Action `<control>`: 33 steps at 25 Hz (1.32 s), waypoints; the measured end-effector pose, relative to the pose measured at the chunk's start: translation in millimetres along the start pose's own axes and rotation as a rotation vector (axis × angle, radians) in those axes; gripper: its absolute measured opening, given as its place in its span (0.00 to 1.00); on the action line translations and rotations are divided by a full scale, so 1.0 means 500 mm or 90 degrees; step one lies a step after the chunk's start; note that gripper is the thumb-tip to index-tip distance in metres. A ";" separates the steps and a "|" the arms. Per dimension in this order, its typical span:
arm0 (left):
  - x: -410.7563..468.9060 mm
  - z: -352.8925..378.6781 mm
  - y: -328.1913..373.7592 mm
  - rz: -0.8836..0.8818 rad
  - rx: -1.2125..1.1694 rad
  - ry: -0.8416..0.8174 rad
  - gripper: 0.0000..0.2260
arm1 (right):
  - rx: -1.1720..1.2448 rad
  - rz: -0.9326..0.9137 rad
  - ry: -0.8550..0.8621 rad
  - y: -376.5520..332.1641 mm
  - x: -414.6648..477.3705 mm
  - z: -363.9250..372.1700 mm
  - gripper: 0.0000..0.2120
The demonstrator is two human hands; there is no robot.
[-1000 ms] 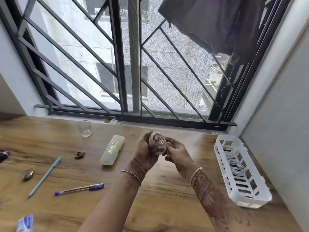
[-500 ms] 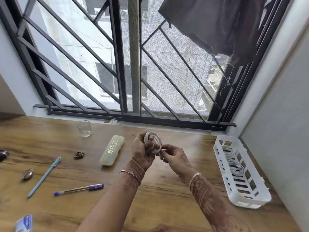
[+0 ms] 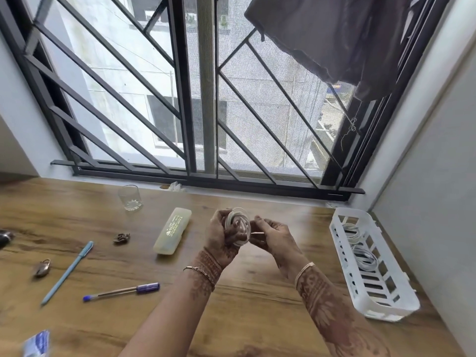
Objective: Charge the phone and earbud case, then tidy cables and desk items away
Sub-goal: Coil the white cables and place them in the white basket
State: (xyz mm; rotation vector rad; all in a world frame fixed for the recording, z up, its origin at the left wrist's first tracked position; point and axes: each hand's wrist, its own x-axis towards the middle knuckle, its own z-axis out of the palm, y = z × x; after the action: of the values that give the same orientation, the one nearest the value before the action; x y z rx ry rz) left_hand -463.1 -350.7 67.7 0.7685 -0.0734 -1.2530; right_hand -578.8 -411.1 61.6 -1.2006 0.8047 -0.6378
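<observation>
wood-grain desk [image 3: 257, 305] | left hand [image 3: 219, 235] closed round coiled white cable [image 3: 238, 228], held above desk | right hand [image 3: 270, 237] pinches its thin loose end | slotted white plastic basket [image 3: 401, 302] right holds two coils | smooth clear glass [image 3: 130, 197] far

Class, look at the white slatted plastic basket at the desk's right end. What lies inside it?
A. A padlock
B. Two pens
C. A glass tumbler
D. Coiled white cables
D: coiled white cables lie in the white slatted plastic basket; the pens, glass and padlock sit on the wooden desk.
</observation>
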 end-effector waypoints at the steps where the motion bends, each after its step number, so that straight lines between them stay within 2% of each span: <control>1: -0.001 0.001 -0.001 -0.010 -0.009 -0.019 0.15 | 0.011 0.000 -0.012 -0.001 -0.004 0.002 0.11; 5: 0.004 -0.002 -0.003 -0.022 -0.009 -0.060 0.18 | -0.008 -0.025 -0.014 0.000 -0.018 0.009 0.05; 7: 0.010 -0.006 -0.005 -0.033 -0.012 -0.085 0.14 | -0.077 -0.052 0.026 0.000 -0.019 0.009 0.03; 9: 0.013 -0.004 -0.012 -0.042 -0.024 -0.121 0.16 | -0.136 -0.088 0.085 -0.005 -0.021 0.011 0.03; 11: 0.019 0.000 -0.017 -0.011 0.025 -0.090 0.19 | -0.164 -0.116 0.125 -0.009 -0.024 0.012 0.05; 15: 0.025 0.004 -0.022 0.121 0.161 0.050 0.11 | -0.183 -0.139 0.136 -0.014 -0.024 0.011 0.06; 18: 0.030 -0.003 -0.027 0.168 0.249 0.093 0.12 | -0.164 -0.141 0.145 -0.013 -0.022 0.007 0.07; 22: 0.033 -0.012 -0.035 0.230 0.336 0.087 0.15 | -0.146 -0.129 0.141 -0.002 -0.014 0.001 0.04; 28: 0.040 -0.028 -0.052 0.318 0.502 0.068 0.10 | -0.077 -0.097 0.086 0.014 -0.001 -0.002 0.02; 33: 0.043 -0.034 -0.050 0.336 0.550 0.073 0.18 | -0.089 -0.079 0.077 0.018 0.004 -0.008 0.05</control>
State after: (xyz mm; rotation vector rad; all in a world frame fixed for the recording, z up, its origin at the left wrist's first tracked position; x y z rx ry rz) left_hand -468.7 -363.7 33.1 1.4447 -0.7118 -0.6335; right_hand -580.9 -412.5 51.9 -1.3569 0.8928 -0.7724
